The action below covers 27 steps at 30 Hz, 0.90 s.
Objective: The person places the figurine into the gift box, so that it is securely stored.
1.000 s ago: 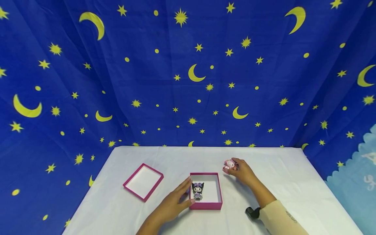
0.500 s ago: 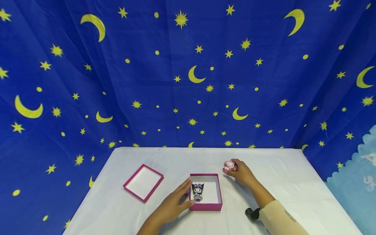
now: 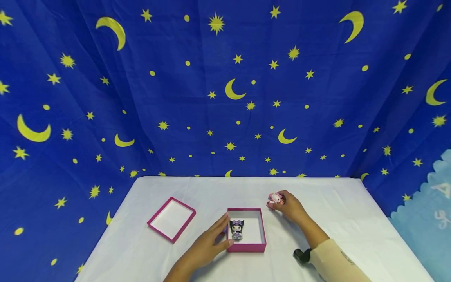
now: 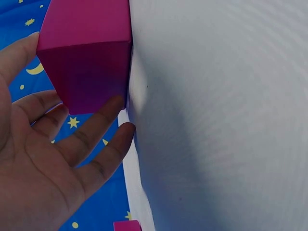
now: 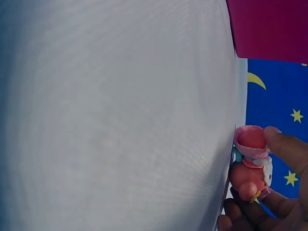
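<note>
A pink-and-white character figurine (image 3: 275, 199) is pinched between the thumb and fingers of my right hand (image 3: 291, 206), at the table beyond the box's far right corner. In the right wrist view the figurine (image 5: 249, 178) lies sideways in the picture, right at the white surface. Toward the middle front sits an open magenta box (image 3: 246, 248) with a white inside. A black-and-purple figurine (image 3: 237, 230) is inside it, near the left wall. My left hand (image 3: 208, 243) touches the outside of the box (image 4: 84, 72) with fairly straight fingers, the thumb by its near left corner.
The box's magenta-rimmed lid (image 3: 172, 219) lies to the left on the white-covered table (image 3: 338, 203). A small black object (image 3: 301, 256) sits beside the right sleeve. Behind the table hangs a blue cloth (image 3: 197, 109) with yellow moons and stars.
The right hand turns the pink figurine slightly, with its place on the table nearly unchanged. The left hand and box stay put; the whole view shifts a little.
</note>
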### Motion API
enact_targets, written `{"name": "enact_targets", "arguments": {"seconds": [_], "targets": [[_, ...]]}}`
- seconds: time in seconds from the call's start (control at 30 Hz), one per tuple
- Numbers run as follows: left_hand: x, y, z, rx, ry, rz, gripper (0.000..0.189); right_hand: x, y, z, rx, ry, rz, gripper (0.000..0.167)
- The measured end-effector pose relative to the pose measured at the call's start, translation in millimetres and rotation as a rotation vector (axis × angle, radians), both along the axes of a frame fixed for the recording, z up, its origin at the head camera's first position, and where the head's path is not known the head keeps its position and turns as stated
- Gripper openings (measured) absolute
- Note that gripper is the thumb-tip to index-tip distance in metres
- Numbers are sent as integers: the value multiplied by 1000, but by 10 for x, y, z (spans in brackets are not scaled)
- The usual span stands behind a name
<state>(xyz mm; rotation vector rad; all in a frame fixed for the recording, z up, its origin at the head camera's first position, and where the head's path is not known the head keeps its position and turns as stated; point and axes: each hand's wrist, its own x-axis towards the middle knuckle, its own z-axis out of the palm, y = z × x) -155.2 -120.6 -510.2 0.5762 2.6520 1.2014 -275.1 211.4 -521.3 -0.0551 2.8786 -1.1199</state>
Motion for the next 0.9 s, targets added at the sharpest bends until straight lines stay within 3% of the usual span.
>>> {"name": "enact_targets", "arguments": {"seconds": [0.4,0.9], "targets": [[-8,4,3,0,-8,0,75,73,-11,71,-64,41,-16,64],[2,-6,21,-7,-12,-4,75,329,-65,145,-139,92,-29,62]]}}
